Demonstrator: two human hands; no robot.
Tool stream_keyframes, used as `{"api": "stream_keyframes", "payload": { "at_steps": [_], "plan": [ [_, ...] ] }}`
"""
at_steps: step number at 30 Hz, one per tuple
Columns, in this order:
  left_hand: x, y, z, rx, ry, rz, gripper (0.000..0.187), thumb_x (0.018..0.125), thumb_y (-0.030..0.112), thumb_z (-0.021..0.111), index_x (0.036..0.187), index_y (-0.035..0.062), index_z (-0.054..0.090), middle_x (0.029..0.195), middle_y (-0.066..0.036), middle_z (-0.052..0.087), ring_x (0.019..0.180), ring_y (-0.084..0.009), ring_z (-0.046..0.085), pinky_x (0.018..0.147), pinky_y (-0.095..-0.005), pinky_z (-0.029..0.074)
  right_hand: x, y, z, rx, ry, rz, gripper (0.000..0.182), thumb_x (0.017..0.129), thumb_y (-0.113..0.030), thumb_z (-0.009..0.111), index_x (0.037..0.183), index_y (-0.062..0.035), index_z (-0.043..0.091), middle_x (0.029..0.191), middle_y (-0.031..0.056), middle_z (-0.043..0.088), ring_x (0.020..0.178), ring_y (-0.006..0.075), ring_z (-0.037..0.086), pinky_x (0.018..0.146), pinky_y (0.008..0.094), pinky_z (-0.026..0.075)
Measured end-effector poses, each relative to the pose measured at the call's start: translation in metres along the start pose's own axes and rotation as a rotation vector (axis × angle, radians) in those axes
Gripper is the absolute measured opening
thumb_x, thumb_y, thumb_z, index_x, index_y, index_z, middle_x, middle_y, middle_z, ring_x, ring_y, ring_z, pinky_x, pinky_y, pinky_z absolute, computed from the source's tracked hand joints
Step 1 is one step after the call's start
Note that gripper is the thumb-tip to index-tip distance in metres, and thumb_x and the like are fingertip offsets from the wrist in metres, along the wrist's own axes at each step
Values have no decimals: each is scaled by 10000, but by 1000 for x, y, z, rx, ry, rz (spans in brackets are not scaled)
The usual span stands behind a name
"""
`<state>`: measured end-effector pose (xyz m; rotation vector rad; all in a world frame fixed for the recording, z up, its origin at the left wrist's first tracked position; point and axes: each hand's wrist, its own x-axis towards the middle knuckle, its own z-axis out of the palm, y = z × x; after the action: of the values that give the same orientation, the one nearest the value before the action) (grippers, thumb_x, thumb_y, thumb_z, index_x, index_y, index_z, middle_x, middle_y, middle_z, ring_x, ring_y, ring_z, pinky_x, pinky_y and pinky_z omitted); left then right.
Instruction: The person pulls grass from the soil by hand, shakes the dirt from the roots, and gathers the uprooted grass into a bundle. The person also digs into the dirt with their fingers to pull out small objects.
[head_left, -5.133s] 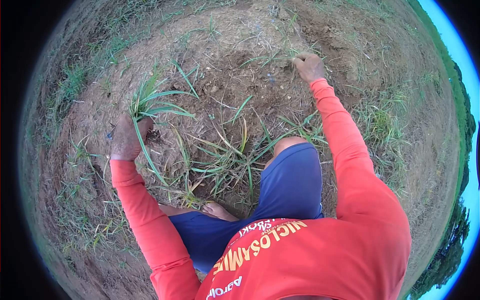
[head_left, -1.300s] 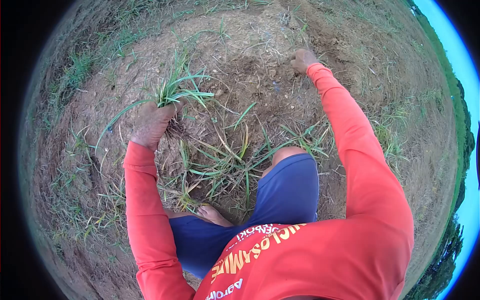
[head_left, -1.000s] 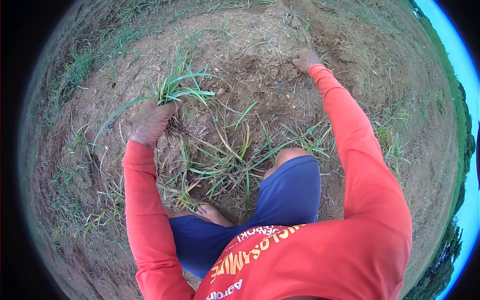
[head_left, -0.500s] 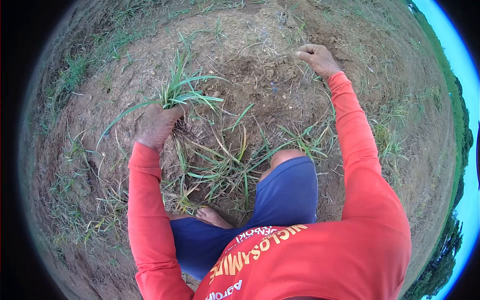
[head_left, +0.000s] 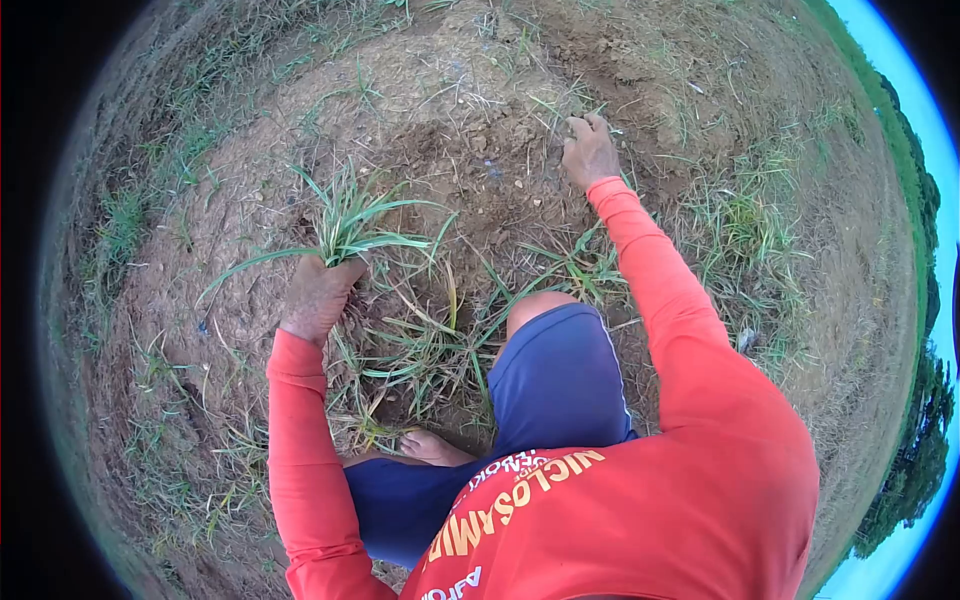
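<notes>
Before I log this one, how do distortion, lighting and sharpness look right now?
Head view: strong fisheye distortion, black corners, with the tree line curving down the right side; head view: soft daylight over the ground, no hard shadows standing out; head view: the left hand and its grass clump read fairly clearly.

Open soil [head_left: 475, 205] between left hand [head_left: 318, 297] and right hand [head_left: 588, 155], grass [head_left: 348, 225] fanning ahead of the left, weeds [head_left: 432, 352] and knee [head_left: 538, 308] obstructing bodyward
</notes>
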<state>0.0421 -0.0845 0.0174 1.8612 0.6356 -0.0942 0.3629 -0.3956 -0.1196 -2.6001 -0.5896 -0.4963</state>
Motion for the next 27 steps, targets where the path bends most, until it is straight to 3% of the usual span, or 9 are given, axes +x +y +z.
{"api": "stream_keyframes", "payload": {
  "at_steps": [3,6,9,12,15,18,19,23,27],
  "plan": [
    [3,-14,-8,-69,82,28,229,874,190,676,981,-1,744,763,-27,679,714,-96,553,670,-332,455,15,22,-1,20,-224,65,303,897,-183,657,1182,-86,695,1193,204,643,1098,402,650,931,491,536],
    [-2,-11,-13,19,101,33,240,877,214,688,962,-1,750,756,-28,672,705,-93,547,659,-335,449,25,42,20,-119,-296,-49,259,907,-204,647,1128,-98,730,1126,219,674,1052,415,664,916,500,540],
    [-4,-2,-18,150,70,-8,263,877,246,708,937,-6,755,741,-37,669,685,-95,545,643,-347,447,22,39,15,-57,-190,-81,238,897,-226,643,1058,-84,747,1055,222,704,1001,427,682,892,502,548],
    [-1,-6,-15,106,78,7,277,878,275,730,917,2,761,719,-60,670,663,-117,560,625,-360,447,37,34,6,-105,-366,-55,254,893,-228,622,1042,-55,734,1048,230,714,978,434,690,874,506,552],
    [-2,-11,-16,136,96,176,278,881,299,736,935,28,771,693,-82,660,639,-139,571,602,-365,438,45,29,-1,-224,-421,-51,261,889,-232,609,1007,-32,728,1028,233,722,1003,424,690,877,507,549],
    [-7,-13,-25,239,101,182,263,888,311,730,944,59,780,695,-97,659,637,-152,580,595,-373,432,49,25,-10,-193,-355,-52,249,896,-215,589,986,-31,731,1009,239,722,1005,429,689,881,501,550],
    [-2,-34,-31,371,116,347,260,894,309,718,944,61,779,680,-82,648,625,-134,563,583,-372,417,52,24,-14,-215,-353,-33,259,897,-234,603,1012,-48,741,1031,232,724,1018,422,688,890,498,548],
    [-12,-16,-35,137,128,77,266,900,295,703,961,44,768,640,-53,612,581,-93,504,560,-352,388,63,8,-51,-165,-431,-15,277,904,-288,635,1064,-100,759,1068,194,732,1013,391,695,908,491,539],
    [-8,-23,-41,152,125,153,277,897,291,711,956,26,765,636,-37,600,583,-81,489,558,-348,385,70,9,-76,-100,-384,-11,287,900,-311,653,1037,-86,766,1042,179,743,983,374,706,898,463,539]
  ]
}}
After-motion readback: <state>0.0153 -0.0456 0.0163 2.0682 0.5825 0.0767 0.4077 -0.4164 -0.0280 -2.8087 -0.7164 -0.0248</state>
